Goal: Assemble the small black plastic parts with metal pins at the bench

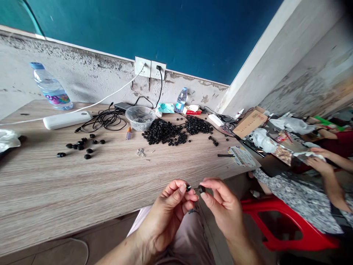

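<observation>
My left hand (172, 209) pinches a small black part (188, 188) with a pale pin-like tip between thumb and forefinger. Close on its right, my right hand (223, 206) grips a round black piece (202, 188) by the fingertips. The two pieces are apart, just past the table's front edge, above my lap. On the table (110, 184) lie heaps of small black parts (162, 131), several assembled-looking black pieces (79, 145) at the left, and a little pile of silvery pins (140, 152). A clear plastic bowl (140, 117) holds many small metallic pieces.
Behind stand a large water bottle (53, 88), a smaller bottle (181, 100), a white power strip (67, 119) and coiled black cable (106, 119). A small purple bottle (128, 133) is near the bowl. At right are a red chair (289, 224) and another person's hands (320, 162).
</observation>
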### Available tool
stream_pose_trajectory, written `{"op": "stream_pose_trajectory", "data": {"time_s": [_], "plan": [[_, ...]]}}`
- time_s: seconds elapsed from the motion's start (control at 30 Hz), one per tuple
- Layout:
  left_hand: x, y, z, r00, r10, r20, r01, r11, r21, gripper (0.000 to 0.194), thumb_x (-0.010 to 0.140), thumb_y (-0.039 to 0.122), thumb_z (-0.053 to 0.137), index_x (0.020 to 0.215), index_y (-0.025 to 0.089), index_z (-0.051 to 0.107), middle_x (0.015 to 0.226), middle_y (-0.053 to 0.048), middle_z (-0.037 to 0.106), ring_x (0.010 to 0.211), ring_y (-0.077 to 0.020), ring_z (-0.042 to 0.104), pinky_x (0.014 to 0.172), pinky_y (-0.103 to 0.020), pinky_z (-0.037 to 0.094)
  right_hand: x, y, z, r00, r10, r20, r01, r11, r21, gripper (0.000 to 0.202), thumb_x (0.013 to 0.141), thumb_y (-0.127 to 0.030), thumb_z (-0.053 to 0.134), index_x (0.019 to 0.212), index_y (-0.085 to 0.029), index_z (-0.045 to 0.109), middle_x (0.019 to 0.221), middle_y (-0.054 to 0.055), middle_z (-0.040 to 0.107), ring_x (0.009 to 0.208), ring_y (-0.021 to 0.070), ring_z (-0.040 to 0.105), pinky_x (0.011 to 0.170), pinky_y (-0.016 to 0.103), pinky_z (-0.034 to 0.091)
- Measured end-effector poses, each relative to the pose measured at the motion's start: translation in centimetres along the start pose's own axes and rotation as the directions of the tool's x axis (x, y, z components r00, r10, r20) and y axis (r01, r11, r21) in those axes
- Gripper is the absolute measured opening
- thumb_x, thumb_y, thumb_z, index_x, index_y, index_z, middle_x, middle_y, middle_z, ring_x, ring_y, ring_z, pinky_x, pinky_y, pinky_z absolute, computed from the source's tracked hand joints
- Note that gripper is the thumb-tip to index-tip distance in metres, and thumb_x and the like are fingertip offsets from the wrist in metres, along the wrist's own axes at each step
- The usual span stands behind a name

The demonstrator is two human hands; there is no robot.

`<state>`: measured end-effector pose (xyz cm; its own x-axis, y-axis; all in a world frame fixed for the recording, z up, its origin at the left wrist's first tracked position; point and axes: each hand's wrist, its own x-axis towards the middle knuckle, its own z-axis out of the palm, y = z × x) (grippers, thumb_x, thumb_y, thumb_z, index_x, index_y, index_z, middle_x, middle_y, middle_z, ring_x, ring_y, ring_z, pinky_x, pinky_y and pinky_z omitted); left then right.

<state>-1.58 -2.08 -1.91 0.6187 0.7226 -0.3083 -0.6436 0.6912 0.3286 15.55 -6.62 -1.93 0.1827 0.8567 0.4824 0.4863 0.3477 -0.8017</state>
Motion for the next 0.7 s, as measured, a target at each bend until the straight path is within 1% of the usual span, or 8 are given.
{"op": "stream_pose_trajectory", "data": {"time_s": [0.1, 0.2, 0.3, 0.47, 0.57, 0.7], "plan": [[-0.2, 0.2, 0.5, 0.999, -0.013, 0.042, 0.013, 1.0, 0.001, 0.019, 0.08, 0.018, 0.084, 0.092, 0.016, 0.071, 0.083, -0.005, 0.075, 0.078, -0.0131, 0.072, 0.074, -0.021, 0.055, 0.0, -0.3, 0.1, 0.999, 0.039, -0.021, -0.036, 0.991, 0.128, 0.015, 0.092, -0.029, 0.07, 0.107, -0.029, 0.072, 0.104, 0.005, 0.071, 0.102, 0.0197, 0.07, 0.09, 0.032, 0.06], [-0.3, 0.2, 0.5, 0.997, -0.007, 0.081, 0.006, 1.0, 0.011, 0.014, 0.082, 0.018, 0.082, 0.091, 0.016, 0.071, 0.082, -0.005, 0.075, 0.076, -0.0114, 0.07, 0.075, -0.021, 0.055, 0.2, -0.9, 0.4, 0.999, 0.042, 0.003, -0.042, 0.989, 0.144, 0.015, 0.092, -0.029, 0.071, 0.107, -0.03, 0.073, 0.102, 0.005, 0.071, 0.099, 0.0196, 0.07, 0.087, 0.032, 0.061], [-0.4, 0.0, 0.1, 0.995, 0.01, 0.102, -0.01, 1.0, -0.005, 0.01, 0.085, 0.019, 0.08, 0.089, 0.016, 0.071, 0.08, -0.004, 0.074, 0.074, -0.0111, 0.069, 0.075, -0.021, 0.054, 0.4, -1.4, 0.7, 0.999, 0.013, 0.045, -0.018, 0.994, 0.11, 0.016, 0.092, -0.027, 0.07, 0.108, -0.031, 0.071, 0.102, 0.004, 0.071, 0.099, 0.0193, 0.069, 0.085, 0.03, 0.061], [-0.5, 0.0, -0.4, 0.989, 0.038, 0.144, -0.034, 0.999, -0.031, 0.007, 0.086, 0.017, 0.078, 0.09, 0.016, 0.073, 0.079, -0.002, 0.071, 0.07, -0.0092, 0.065, 0.073, -0.02, 0.053, 0.4, -1.7, 1.2, 0.994, -0.024, 0.105, 0.023, 1.0, 0.005, 0.018, 0.093, -0.024, 0.069, 0.109, -0.032, 0.068, 0.105, 0.002, 0.067, 0.106, 0.0171, 0.064, 0.088, 0.026, 0.055], [-0.7, 0.1, -0.5, 0.986, 0.056, 0.158, -0.049, 0.998, -0.047, 0.006, 0.087, 0.014, 0.076, 0.091, 0.017, 0.073, 0.08, -0.002, 0.07, 0.072, -0.009, 0.064, 0.074, -0.02, 0.052, 0.4, -1.9, 1.5, 0.99, -0.046, 0.132, 0.05, 0.998, -0.029, 0.02, 0.095, -0.022, 0.067, 0.112, -0.033, 0.066, 0.106, 0.001, 0.066, 0.106, 0.0162, 0.062, 0.09, 0.026, 0.053], [-0.8, 0.1, -0.7, 0.984, 0.067, 0.163, -0.059, 0.997, -0.059, 0.002, 0.089, 0.016, 0.074, 0.091, 0.016, 0.075, 0.08, -0.002, 0.07, 0.073, -0.0095, 0.063, 0.076, -0.021, 0.052, 0.4, -2.3, 1.5, 0.987, -0.046, 0.152, 0.055, 0.997, -0.061, 0.021, 0.095, -0.02, 0.066, 0.113, -0.032, 0.064, 0.106, 0.001, 0.065, 0.105, 0.016, 0.063, 0.089, 0.026, 0.052]]}}
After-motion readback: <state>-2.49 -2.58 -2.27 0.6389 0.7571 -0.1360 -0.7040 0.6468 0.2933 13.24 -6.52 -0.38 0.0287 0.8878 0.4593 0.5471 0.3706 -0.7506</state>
